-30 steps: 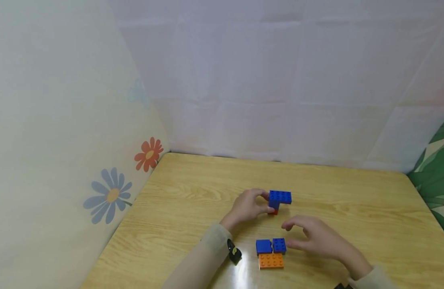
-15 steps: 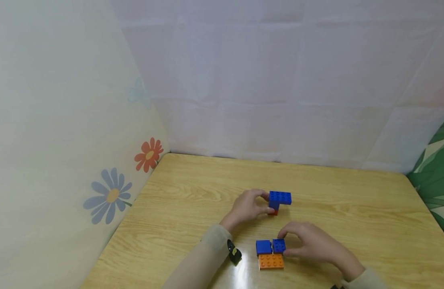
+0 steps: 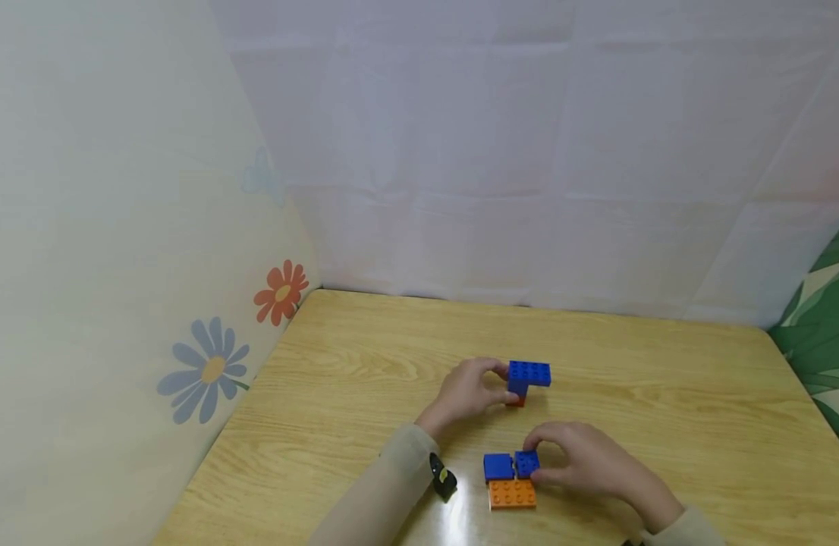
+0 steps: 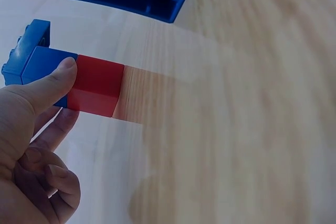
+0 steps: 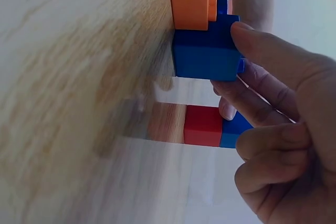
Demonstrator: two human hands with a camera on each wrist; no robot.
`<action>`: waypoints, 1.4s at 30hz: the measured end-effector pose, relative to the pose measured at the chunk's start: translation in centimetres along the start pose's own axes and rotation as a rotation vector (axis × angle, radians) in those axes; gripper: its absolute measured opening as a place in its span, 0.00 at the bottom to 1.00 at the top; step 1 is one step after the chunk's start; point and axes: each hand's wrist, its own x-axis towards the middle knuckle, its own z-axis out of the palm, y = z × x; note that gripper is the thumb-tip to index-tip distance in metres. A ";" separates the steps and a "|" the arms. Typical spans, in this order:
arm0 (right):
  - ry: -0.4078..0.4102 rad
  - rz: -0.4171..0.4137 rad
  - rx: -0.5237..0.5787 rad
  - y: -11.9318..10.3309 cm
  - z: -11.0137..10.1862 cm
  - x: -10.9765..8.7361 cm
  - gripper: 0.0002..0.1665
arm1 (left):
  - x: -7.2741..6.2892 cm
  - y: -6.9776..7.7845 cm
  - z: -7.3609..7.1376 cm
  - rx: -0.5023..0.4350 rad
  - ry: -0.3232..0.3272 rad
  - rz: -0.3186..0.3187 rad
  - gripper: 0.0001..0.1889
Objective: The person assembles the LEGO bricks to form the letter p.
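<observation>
My left hand (image 3: 466, 388) pinches a small tower at its blue middle and red lower part. At the tower's base is a red brick (image 4: 97, 85), with a blue brick above it and a longer blue brick (image 3: 529, 372) overhanging to the right on top. Nearer the person, my right hand (image 3: 590, 459) pinches a small studded blue brick (image 3: 527, 464) between thumb and fingers; in the right wrist view this brick (image 5: 206, 56) stands on the table.
Left of the pinched brick, another blue brick (image 3: 498, 467) lies on its side, its hollow underside turned toward the left hand. An orange brick (image 3: 512, 494) sits just in front of both. The wooden table (image 3: 365, 341) meets walls at the left and back.
My right hand has moved left and slightly down to the small blue brick, and its thumb and fingers have closed on it. The left hand and tower have stayed in place.
</observation>
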 end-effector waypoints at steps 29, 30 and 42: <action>0.270 -0.057 0.139 0.2 -2.8 0.8 0.18 | -0.1 0.1 0.0 0.009 0.007 0.006 0.18; 0.284 -0.063 0.145 0.3 -2.9 0.9 0.18 | -0.1 0.1 0.0 0.013 0.008 0.005 0.18; 0.430 -0.100 0.162 0.3 -4.0 2.2 0.18 | 0.0 0.1 0.1 0.033 0.014 0.007 0.18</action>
